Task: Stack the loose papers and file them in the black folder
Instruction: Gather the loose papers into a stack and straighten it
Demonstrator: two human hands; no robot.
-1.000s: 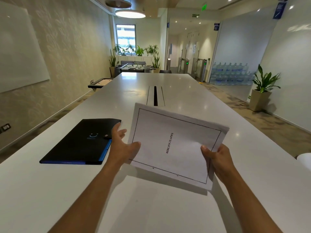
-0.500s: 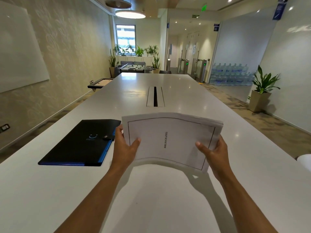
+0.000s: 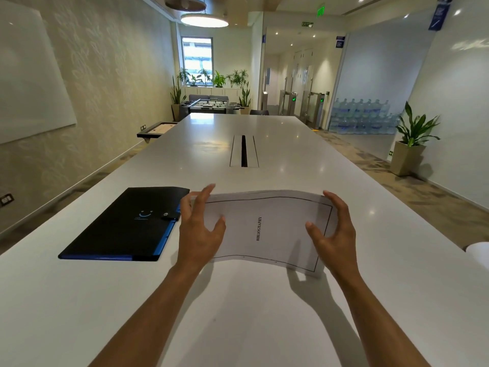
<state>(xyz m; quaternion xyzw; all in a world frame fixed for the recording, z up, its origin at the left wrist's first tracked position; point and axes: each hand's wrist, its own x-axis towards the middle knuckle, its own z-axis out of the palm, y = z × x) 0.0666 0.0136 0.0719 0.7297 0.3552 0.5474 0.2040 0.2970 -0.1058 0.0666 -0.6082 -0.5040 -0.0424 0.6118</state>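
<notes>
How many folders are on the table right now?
1. The black folder lies flat and closed on the white table, just beside the left hand, which with the right hand holds the paper stack. None other shows.

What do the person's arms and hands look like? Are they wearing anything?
Both forearms are bare, with no sleeves showing. The left hand and right hand wear no gloves, and I can see no rings, watch or bracelets on them.
</notes>
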